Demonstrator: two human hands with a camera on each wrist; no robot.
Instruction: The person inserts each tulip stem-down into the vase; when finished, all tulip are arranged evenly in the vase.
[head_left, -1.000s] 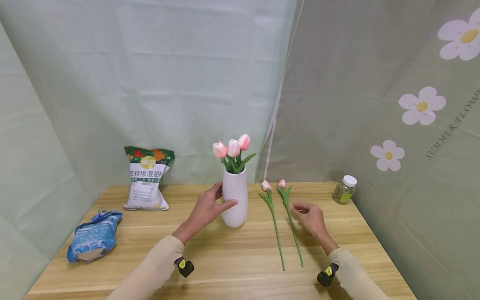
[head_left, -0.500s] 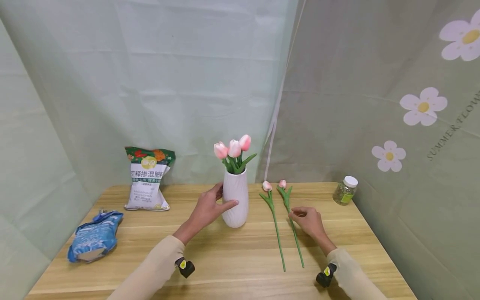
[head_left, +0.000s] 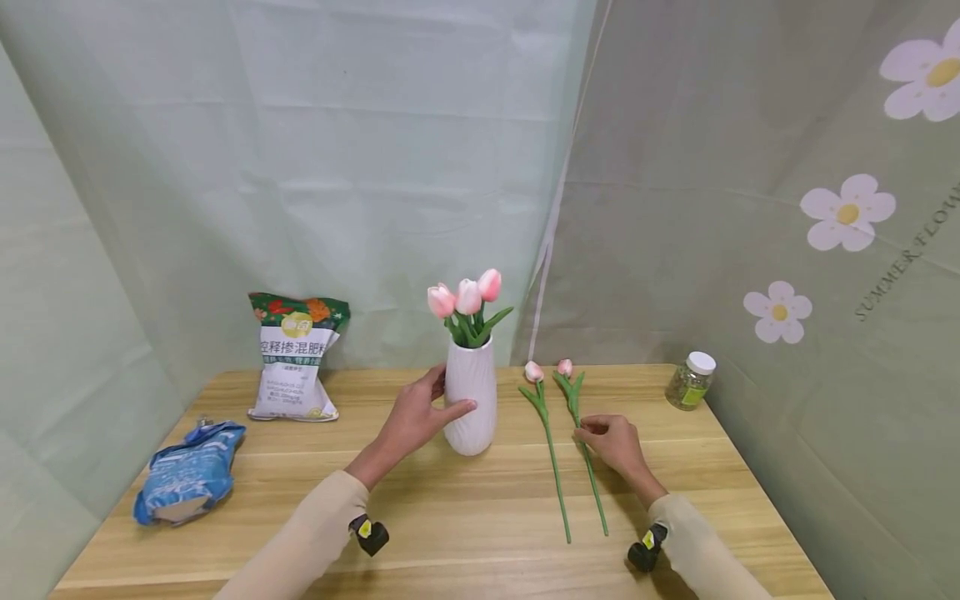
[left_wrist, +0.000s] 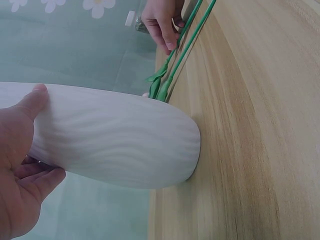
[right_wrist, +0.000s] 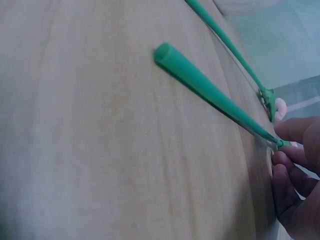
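Observation:
A white ribbed vase (head_left: 474, 400) stands upright on the wooden table, with three pink tulips (head_left: 468, 297) in it. My left hand (head_left: 412, 421) holds the vase from its left side, the thumb lying across the front; the left wrist view shows fingers and thumb on either side of the vase (left_wrist: 115, 135). To the right, two more tulips lie side by side. My right hand (head_left: 617, 442) pinches the stem of the right-hand tulip (head_left: 592, 483) just below its leaves. In the right wrist view the fingers meet around that stem (right_wrist: 210, 92). The other tulip (head_left: 555, 467) lies untouched.
A fertilizer bag (head_left: 296, 367) stands at the back left, and a crumpled blue bag (head_left: 187, 475) lies in front of it. At the back right is a small jar (head_left: 690, 383) with a white lid. Hanging cloth (head_left: 375, 167) surrounds the table's back and sides.
My right hand has moved slightly left and down onto the right-hand tulip's stem, which its fingers now pinch. The left hand and vase have stayed in place.

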